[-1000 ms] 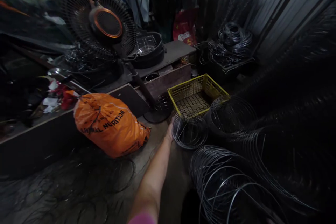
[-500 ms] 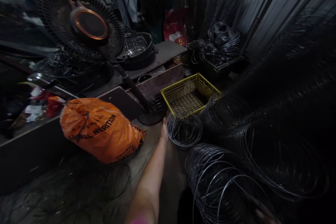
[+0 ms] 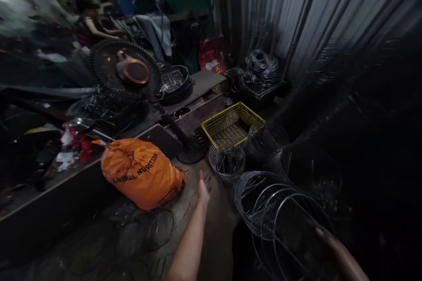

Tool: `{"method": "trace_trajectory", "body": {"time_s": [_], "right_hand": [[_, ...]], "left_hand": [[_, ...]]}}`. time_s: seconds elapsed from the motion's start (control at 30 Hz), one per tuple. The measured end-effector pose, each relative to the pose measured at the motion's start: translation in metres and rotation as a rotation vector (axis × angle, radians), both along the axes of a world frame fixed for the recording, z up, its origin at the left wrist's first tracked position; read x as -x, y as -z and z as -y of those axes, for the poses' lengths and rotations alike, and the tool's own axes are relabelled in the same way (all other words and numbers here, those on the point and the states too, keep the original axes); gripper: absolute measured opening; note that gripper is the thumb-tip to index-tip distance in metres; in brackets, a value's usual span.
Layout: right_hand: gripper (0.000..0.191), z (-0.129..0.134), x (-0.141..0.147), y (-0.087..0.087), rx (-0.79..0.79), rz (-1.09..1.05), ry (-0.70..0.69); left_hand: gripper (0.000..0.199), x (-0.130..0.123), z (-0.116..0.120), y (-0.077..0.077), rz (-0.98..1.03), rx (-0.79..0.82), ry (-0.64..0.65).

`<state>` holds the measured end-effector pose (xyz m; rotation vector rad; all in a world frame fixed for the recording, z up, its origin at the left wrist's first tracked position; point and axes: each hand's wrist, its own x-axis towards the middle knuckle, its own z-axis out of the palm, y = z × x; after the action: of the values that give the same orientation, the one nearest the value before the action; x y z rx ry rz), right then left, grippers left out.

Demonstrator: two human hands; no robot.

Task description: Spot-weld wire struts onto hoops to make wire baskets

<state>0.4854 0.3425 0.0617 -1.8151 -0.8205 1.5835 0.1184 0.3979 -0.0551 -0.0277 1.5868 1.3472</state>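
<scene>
My left hand (image 3: 204, 186) is stretched out over the floor with its fingers apart and nothing in them. Just beyond it stands a small round coil of wire (image 3: 227, 163), apart from the hand. A bigger, loose coil of metal wire (image 3: 255, 202) lies in front of me, its loops spread to the right. By the right side of those loops is my right hand (image 3: 325, 233). Only part of it shows in the dark, so whether its fingers grip the wire is hidden.
A yellow plastic crate (image 3: 211, 134) stands behind the small coil. To the left are an orange sack (image 3: 145, 175) and a stand fan (image 3: 132, 70). More wire coils (image 3: 310, 167) line the right, near the corrugated wall (image 3: 273, 4). Another person (image 3: 94, 26) is at the back left.
My left hand has come away from the small coil, back toward me. My right hand has risen further into view. The view has shifted, showing a person at the back left.
</scene>
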Motion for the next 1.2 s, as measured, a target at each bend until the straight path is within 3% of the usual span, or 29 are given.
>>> {"method": "trace_trajectory", "body": {"time_s": [0.13,0.27,0.37,0.5,0.63,0.73,0.83,0.93,1.03,1.13,1.2], "right_hand": [[0.042,0.033,-0.014,-0.043,0.131,-0.168,0.255],[0.024,0.086,-0.048,-0.052,0.048,-0.177,0.393],[0.018,0.126,-0.068,-0.055,0.026,-0.202,0.494],[0.019,0.168,-0.075,-0.073,0.018,-0.264,0.632],[0.032,0.196,-0.067,-0.099,-0.238,-0.280,0.732],[0.047,0.212,-0.062,-0.113,-0.376,-0.231,0.699],[0.060,0.228,-0.063,-0.118,-0.485,-0.172,0.650],[0.068,0.247,-0.067,-0.118,-0.682,-0.023,0.566],[0.076,0.267,-0.074,-0.121,-0.859,0.207,0.486],[0.078,0.283,-0.082,-0.126,-0.860,0.333,0.497],[0.075,0.288,-0.089,-0.128,-0.770,0.260,0.553]], "left_hand": [[0.060,-0.052,0.085,-0.024,-0.184,-0.017,0.197],[0.053,-0.088,0.143,-0.043,-0.384,-0.159,0.384],[0.051,-0.100,0.152,-0.070,-0.522,-0.272,0.447],[0.049,-0.123,0.150,-0.123,-0.512,-0.486,0.541],[0.050,-0.166,0.165,-0.171,-0.239,-0.653,0.793],[0.054,-0.198,0.183,-0.200,0.006,-0.645,0.958],[0.060,-0.222,0.198,-0.226,0.079,-0.674,1.062],[0.070,-0.238,0.215,-0.245,0.049,-0.752,1.126],[0.073,-0.250,0.234,-0.254,-0.135,-0.822,1.039],[0.070,-0.256,0.254,-0.255,-0.315,-0.885,0.915],[0.068,-0.258,0.267,-0.256,-0.394,-0.910,0.914]]}}
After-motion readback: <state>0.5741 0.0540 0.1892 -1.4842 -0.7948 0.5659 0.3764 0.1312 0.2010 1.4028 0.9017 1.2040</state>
